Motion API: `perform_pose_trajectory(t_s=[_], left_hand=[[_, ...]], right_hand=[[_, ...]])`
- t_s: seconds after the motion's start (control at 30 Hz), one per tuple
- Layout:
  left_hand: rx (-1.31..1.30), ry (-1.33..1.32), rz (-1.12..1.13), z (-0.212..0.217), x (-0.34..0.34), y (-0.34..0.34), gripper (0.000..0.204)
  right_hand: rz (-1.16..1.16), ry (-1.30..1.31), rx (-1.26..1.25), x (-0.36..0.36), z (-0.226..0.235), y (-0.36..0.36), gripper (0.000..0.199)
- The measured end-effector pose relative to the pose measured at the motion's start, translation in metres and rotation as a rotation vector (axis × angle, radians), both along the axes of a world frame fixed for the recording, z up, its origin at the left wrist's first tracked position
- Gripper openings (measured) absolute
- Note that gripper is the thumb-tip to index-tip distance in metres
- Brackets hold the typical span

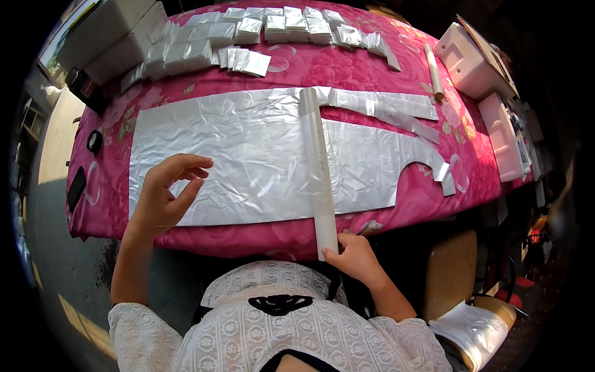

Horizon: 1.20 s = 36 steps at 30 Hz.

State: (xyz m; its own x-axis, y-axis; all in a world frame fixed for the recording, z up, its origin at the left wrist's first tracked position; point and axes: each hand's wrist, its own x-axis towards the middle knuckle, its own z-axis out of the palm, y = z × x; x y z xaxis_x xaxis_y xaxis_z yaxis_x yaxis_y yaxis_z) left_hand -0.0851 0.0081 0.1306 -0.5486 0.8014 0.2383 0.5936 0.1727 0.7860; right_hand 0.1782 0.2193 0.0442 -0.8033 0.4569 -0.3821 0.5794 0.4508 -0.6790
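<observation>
Desk [396, 68]: pink flowered cloth over it, near edge runs right along the person's lap, bare cloth showing at the far middle.
Plastic sheet [235, 155]: big, silvery, flat across the centre, its near edge close to the desk edge.
Long roll [317, 167]: lies across the sheet front to back, near end poking over the desk edge.
Right hand [356, 255]: fingers clamped on the roll's near end.
Left hand [162, 197]: raised over the sheet's left part, fingers apart, curled, holding nothing.
Folded packets [248, 34]: stacked along the far edge.
White boxes [474, 62]: crowd the right edge.
</observation>
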Motion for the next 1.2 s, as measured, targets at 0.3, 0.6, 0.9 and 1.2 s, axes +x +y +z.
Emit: perform_pose_trajectory(t_s=[0.3, 0.6, 0.9, 1.2], left_hand=[[0.328, -0.011, -0.440, 0.009, 0.078, 0.083, 0.032], [-0.081, 0.336, -0.021, -0.132, 0.070, 0.125, 0.052], [-0.319, 0.491, -0.026, -0.141, 0.074, 0.132, 0.060], [-0.334, 0.504, -0.046, -0.136, 0.074, 0.132, 0.059]], right_hand=[[0.008, 0.042, -0.037, -0.003, -0.001, 0.001, 0.039], [0.059, 0.017, -0.089, -0.003, 0.003, 0.004, 0.040], [0.225, -0.054, -0.111, -0.098, 0.003, 0.081, 0.055], [-0.699, 0.804, -1.244, -0.243, -0.043, 0.141, 0.027]])
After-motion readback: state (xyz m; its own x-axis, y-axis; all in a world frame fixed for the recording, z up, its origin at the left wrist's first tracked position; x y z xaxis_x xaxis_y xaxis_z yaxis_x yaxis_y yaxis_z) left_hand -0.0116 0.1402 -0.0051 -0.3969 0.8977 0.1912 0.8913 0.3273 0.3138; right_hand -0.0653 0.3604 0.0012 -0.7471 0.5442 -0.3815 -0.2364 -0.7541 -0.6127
